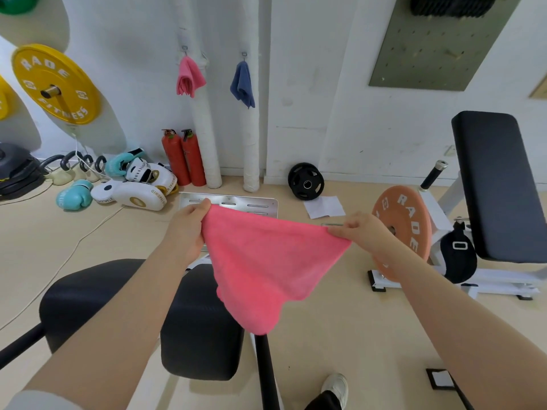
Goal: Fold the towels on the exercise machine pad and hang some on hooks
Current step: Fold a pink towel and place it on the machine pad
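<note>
A pink towel [266, 261] is held up in the air above the black pad [204, 335] of the exercise machine, stretched between two corners. The left hand [189, 229] is pinched on the upper left corner and the right hand [364, 232] on the upper right corner, so each grip is closed on cloth. The rest of the towel hangs down in a point, its lowest tip over the pad's right edge.

The step in hand is judged to be the spreading of this towel before a fold. On the wall behind, a second pink towel [189, 78] and a blue towel [243, 84] are already hung on hooks [244, 55].

For the next move, the towel would need to be lowered flat onto the pad with the top edge kept taut, or the two corners brought together for a first fold. A slack drape may cause creases.
</note>
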{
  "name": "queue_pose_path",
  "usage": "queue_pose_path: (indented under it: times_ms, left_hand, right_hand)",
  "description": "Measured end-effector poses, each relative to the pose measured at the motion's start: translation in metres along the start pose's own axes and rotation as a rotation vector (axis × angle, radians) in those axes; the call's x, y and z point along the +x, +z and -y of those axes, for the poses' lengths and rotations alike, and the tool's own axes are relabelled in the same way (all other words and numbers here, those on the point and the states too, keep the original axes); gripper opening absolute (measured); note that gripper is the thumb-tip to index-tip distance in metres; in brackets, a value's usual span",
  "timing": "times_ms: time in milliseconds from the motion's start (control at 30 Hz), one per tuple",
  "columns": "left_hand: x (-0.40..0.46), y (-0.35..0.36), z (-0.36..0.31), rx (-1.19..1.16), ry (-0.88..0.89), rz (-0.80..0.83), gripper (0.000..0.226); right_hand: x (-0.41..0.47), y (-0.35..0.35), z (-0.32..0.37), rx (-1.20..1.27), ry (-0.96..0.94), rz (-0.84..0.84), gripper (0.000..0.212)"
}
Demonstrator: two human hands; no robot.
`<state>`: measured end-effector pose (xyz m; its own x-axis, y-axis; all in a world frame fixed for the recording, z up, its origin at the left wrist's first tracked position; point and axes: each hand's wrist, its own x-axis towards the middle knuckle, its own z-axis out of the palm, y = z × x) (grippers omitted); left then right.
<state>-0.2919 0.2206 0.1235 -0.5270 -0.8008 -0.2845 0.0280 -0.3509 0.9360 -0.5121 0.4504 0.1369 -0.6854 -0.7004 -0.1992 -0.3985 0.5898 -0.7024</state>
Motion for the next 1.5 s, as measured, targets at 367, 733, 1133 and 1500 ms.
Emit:
queue_pose_path:
  times_ms: [367, 733, 1133, 1500]
  left_hand:
    - [0.006, -0.003, 0.004, -0.161, -0.06, -0.045, 0.011]
    - [-0.032, 0.083, -0.001, 0.092, 0.164, 0.091, 0.021]
    - [-0.066, 0.101, -0.013, 0.148, 0.279, 0.257, 0.018]
    - [-0.066, 0.087, -0.015, 0.068, 0.184, 0.451, 0.025]
  right_hand:
    - [0.013, -0.003, -0.001, 0.758, 0.184, 0.072, 0.011]
    - [-0.009, 0.019, 0.069, 0.882, 0.136, 0.218, 0.018]
    - [-0.029, 0.013, 0.087, 0.283, -0.399, 0.002, 0.016]
    - [-0.022, 0.026, 0.095, 0.12, -0.451, -0.191, 0.027]
